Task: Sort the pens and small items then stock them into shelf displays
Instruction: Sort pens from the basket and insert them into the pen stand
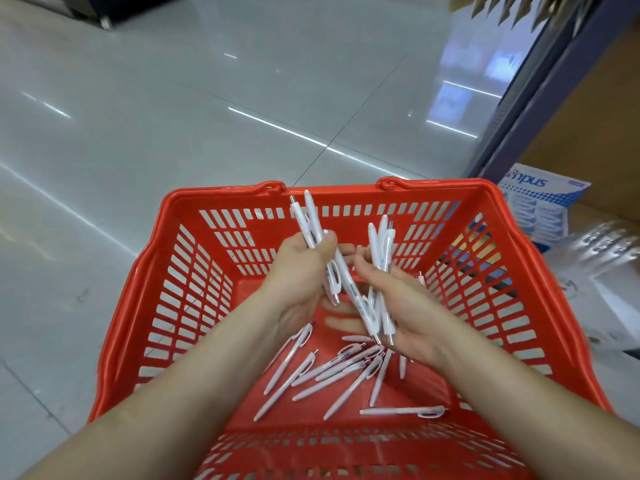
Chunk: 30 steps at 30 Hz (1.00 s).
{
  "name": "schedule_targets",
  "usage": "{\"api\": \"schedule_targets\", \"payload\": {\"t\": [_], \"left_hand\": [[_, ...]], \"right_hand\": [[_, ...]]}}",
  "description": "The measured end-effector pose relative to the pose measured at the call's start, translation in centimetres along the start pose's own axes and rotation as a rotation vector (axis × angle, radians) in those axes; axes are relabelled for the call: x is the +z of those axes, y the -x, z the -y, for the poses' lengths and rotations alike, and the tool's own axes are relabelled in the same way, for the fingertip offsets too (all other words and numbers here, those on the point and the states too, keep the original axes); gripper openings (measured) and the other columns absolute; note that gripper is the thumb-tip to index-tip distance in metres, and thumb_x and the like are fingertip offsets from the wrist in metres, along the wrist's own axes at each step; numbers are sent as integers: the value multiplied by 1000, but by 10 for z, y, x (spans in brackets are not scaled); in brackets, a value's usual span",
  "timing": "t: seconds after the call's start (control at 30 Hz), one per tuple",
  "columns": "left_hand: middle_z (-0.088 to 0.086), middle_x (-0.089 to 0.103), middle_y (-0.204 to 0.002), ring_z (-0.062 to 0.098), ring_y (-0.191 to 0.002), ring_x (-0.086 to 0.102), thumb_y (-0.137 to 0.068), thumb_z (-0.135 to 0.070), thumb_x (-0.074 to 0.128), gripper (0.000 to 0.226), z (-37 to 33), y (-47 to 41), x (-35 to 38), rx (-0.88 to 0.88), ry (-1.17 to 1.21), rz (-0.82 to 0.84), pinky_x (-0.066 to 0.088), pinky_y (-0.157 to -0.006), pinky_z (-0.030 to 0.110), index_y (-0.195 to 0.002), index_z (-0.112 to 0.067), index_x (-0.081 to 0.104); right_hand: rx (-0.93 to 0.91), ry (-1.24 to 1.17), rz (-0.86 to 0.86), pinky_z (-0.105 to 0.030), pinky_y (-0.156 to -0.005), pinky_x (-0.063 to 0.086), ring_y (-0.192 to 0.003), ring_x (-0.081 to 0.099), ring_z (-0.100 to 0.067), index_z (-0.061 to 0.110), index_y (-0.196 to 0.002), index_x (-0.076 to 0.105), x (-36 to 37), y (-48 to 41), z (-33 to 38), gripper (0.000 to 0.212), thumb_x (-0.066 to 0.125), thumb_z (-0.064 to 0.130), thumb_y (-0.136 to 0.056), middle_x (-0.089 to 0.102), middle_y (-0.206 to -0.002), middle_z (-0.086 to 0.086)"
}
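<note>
Both hands are busy over the red basket (221, 192), which sits on the tiled floor (173, 98) beside a shelf (540, 98). The left hand (301, 275) grips a few white pens (306, 221) between thumb and curled fingers, with their ends poking up past the thumb. The right hand (408, 306) cups a thicker bunch (380, 237) that fans out loosely. The two bundles cross where the hands meet.

More loose pens (311, 372) lie scattered every which way on the basket bottom, just under the wrists.

They look light, stiff and smooth, so I'd guess a bundle would slide apart easily if the grip slackened. Their clips could also snag on one another. Holding them round the middle of the barrels, all lined up the same way, seems the safest grip. A single one off the basket bottom would probably need a fingertip pinch.
</note>
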<state>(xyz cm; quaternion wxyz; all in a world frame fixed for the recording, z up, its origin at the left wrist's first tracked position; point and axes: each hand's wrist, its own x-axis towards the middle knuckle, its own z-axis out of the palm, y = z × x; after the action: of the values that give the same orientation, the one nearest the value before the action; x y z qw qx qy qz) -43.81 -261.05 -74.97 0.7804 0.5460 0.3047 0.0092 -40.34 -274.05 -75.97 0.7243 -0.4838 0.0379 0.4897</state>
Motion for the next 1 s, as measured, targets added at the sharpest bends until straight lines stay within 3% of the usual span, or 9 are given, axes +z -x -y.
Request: {"api": "schedule_targets", "payload": {"t": [0.1, 0.2, 0.3, 0.4, 0.47, 0.6, 0.77, 0.9, 1.0], "left_hand": [[17, 72, -90, 29, -81, 70, -99, -23, 47, 28, 1, 4, 7, 99, -158, 18, 58, -73, 44, -96, 0, 63], [10, 70, -77, 23, -62, 66, -97, -25, 51, 23, -3, 6, 14, 171, -279, 75, 51, -52, 31, -96, -5, 62], [7, 65, -71, 24, -61, 56, -90, -16, 62, 11, -14, 3, 17, 162, -202, 141, 43, -59, 31, -93, -7, 68], [0, 64, -70, 9, -58, 55, -81, -4, 68, 14, -31, 1, 19, 171, -112, 131, 38, -58, 25, -93, -10, 67], [2, 65, -68, 9, -54, 58, -79, 1, 68, 13, -42, 0, 23, 203, -67, 151, 43, -55, 21, -85, -9, 62], [8, 66, -67, 19, -62, 66, -66, -4, 77, 20, -54, -1, 32, 214, -119, 108, 57, -60, 29, -69, -11, 58], [12, 67, -64, 15, -57, 59, -53, -23, 83, 26, -70, 6, 49, 329, -570, 192, 48, -59, 22, -65, -11, 64], [6, 70, -71, 11, -64, 61, -66, -15, 81, 22, -78, 21, 80, 350, -908, 462, 52, -68, 24, -87, -13, 73], [-9, 72, -80, 5, -73, 63, -78, -19, 76, 12, -80, 24, 115, 574, -1327, 477, 51, -74, 24, -89, -23, 75]], "right_hand": [[-68, 57, -33, -26, -47, 53, -74, 71, -30, 19, -118, 59, 1, 5, 4, 27, 58, 28, -92, 73, -94, -11], [-83, 184, -42, -18, -35, 38, -60, 61, -16, 9, -111, 62, -4, 8, 11, 26, 64, 22, -89, 68, -84, -11], [-101, 272, -20, -15, -34, 31, -57, 52, -11, 9, -101, 62, -12, 13, 24, 15, 66, 12, -87, 63, -76, -8], [-149, 416, 17, -16, -35, 31, -54, 49, -10, 10, -94, 61, -20, 21, 44, 9, 66, 14, -88, 63, -75, -6], [-168, 514, 18, -16, -36, 32, -52, 47, -9, 10, -93, 61, -26, 29, 60, 9, 66, 15, -88, 63, -74, -6], [-144, 697, 18, -18, -37, 34, -49, 45, -8, 13, -89, 58, -39, 47, 89, 11, 68, 16, -87, 59, -67, -3], [-33, 879, 60, -17, -38, 34, -46, 41, -11, 14, -76, 56, -60, 82, 129, 15, 68, 17, -85, 49, -55, -3], [34, 875, 81, -15, -36, 34, -43, 43, -6, 11, -70, 59, -83, 116, 148, 19, 65, 12, -88, 54, -53, 0], [21, 876, 47, -15, -37, 33, -41, 45, -6, 11, -70, 58, -111, 141, 149, 20, 64, 6, -88, 54, -52, -1]]}}
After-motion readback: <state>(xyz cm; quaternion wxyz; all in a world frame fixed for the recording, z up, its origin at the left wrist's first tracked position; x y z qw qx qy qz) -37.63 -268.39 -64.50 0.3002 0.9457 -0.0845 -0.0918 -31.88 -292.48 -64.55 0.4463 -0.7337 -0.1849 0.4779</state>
